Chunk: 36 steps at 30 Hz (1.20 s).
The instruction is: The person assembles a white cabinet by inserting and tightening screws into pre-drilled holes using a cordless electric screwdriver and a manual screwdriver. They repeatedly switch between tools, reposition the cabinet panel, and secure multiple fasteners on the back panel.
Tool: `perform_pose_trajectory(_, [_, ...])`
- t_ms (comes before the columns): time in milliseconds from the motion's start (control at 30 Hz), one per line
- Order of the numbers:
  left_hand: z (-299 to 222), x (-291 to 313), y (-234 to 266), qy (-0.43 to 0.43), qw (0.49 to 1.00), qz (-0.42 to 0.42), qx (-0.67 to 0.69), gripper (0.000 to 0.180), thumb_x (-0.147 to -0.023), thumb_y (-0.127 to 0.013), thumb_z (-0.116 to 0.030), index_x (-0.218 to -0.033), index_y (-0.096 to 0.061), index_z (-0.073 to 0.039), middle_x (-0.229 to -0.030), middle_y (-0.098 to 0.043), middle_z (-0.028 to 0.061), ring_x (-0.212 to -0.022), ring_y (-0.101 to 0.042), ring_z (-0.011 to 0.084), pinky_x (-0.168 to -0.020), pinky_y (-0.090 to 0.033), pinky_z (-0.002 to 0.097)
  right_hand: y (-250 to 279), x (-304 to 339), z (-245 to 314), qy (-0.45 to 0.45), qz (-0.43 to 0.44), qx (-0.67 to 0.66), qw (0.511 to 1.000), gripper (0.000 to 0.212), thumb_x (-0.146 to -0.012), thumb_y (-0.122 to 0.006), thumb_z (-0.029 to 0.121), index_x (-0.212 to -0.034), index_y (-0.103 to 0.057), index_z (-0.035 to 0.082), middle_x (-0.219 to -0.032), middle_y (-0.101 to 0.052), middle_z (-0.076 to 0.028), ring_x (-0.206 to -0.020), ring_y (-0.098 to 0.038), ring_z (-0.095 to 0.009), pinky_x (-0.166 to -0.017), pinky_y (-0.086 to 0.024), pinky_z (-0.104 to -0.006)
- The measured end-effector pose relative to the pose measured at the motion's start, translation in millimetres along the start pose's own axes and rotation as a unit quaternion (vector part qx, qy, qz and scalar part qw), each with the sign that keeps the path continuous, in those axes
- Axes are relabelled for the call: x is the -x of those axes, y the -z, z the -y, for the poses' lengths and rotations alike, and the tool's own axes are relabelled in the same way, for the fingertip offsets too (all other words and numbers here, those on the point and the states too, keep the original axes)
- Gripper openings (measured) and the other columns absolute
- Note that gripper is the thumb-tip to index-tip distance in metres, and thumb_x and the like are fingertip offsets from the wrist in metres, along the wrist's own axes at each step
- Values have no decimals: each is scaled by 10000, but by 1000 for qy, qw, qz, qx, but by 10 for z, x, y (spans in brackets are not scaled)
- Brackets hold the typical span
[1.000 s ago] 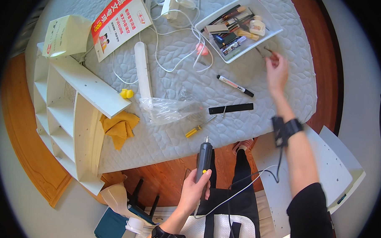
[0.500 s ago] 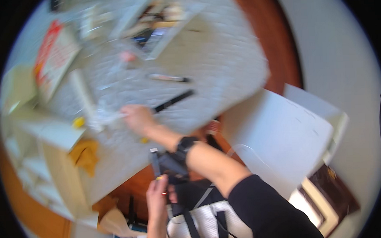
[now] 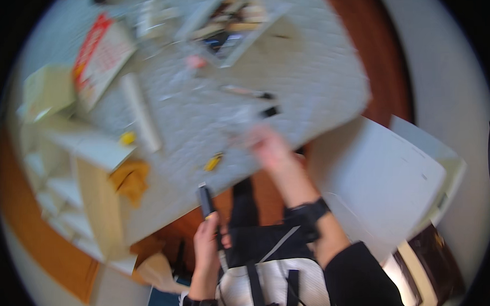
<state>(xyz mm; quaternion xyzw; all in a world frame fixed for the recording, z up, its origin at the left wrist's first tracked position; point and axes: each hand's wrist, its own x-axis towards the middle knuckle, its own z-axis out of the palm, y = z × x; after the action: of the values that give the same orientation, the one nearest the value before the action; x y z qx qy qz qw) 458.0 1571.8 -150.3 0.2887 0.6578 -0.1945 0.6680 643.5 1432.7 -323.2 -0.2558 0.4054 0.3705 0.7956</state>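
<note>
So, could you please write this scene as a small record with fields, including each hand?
Left hand: holds dark power screwdriver
Right hand: near the table's front edge, blurred; grip unclear
Between hands, farther in: yellow-handled screwdriver
Far side: white box with small items inside
Left side: white shelf, mustard cloth
Picture quality: motion blur
</note>
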Motion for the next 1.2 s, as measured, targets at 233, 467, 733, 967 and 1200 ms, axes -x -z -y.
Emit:
perform_pose_trajectory(233, [77, 70, -85, 19, 991, -4, 133, 303, -942, -629, -364, -892, -489, -100, -716, -543, 40, -498, -533, 131, -446, -441, 254, -70, 282, -86, 406, -314, 550, 659, 583, -914, -670, 192, -1374, -390, -29, -1285, -518, -168, -1170, -537, -294, -1025, -406, -381])
perform_pose_trajectory(467, [25, 86, -202, 10, 989, 19, 148, 318, -949, -613, -389, -916, -469, -106, -731, -557, 51, -517, -532, 126, -460, -438, 255, 143, 62, -178, 122, -212, 78, 967, 280, -929, -662, 181, -1138, -519, 61, -1106, -575, -65, -1015, -589, -171, -868, -524, -303])
perform_pose_trajectory(733, [71, 36, -127, -6, 983, 21, 182, 301, -947, -621, -368, -1006, -519, -91, -708, -541, 39, -510, -533, 125, -451, -436, 256, -329, 377, -132, 19, -114, -60, 991, 188, -942, -646, 273, -980, -563, 108, -754, -567, -6, -622, -569, -65, -549, -526, -200])
perform_pose_trajectory(967, [8, 9, 9, -30, 978, -3, 205, 291, -943, -627, -372, -912, -498, -114, -707, -560, 51, -502, -533, 148, -445, -427, 264, -885, 480, -688, -99, -91, -113, 984, 269, -924, -642, 256, -800, -508, 59, -718, -530, -8, -589, -532, -74, -522, -510, -187])
perform_pose_trajectory(1200, [-105, -3, 107, -53, 968, -43, 240, 261, -976, -579, -339, -908, -477, -109, -702, -558, 59, -520, -534, 149, -435, -414, 258, -1108, 486, -1037, -306, 2, -253, 918, 219, -935, -581, 226, -868, -509, 31, -735, -519, -9, -627, -515, -102, -550, -500, -218])
